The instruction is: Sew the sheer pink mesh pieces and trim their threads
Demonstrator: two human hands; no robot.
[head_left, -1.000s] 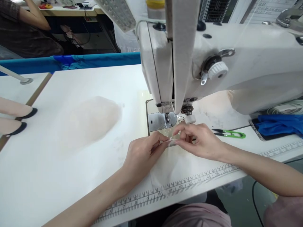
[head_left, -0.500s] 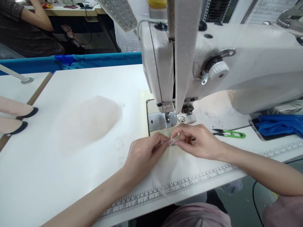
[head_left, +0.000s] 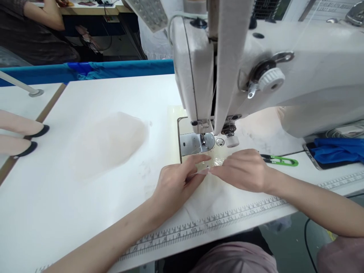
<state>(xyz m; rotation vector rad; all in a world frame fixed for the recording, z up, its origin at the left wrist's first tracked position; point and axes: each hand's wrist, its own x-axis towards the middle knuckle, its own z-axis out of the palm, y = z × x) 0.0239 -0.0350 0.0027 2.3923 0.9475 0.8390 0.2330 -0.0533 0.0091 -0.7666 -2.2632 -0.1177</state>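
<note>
Measuring scale: printed along the near edge of the white table, in front of the sewing machine. Sheer pale fabric: before the machine's needle plate, spread toward the scale. Left hand: pinched on the fabric's edge, forefinger lifted clear. Right hand: near the left, thumb tip at the same edge; whether it grips, cannot tell. Green-handled snips: beneath the machine's arm. Blue cloth: right of the snips, beneath the same arm. Second sheer piece: flat, left of the machine. Blue fabric strip: beyond the table, left of the machine. Co-worker: behind the strip, beside a farther table.
</note>
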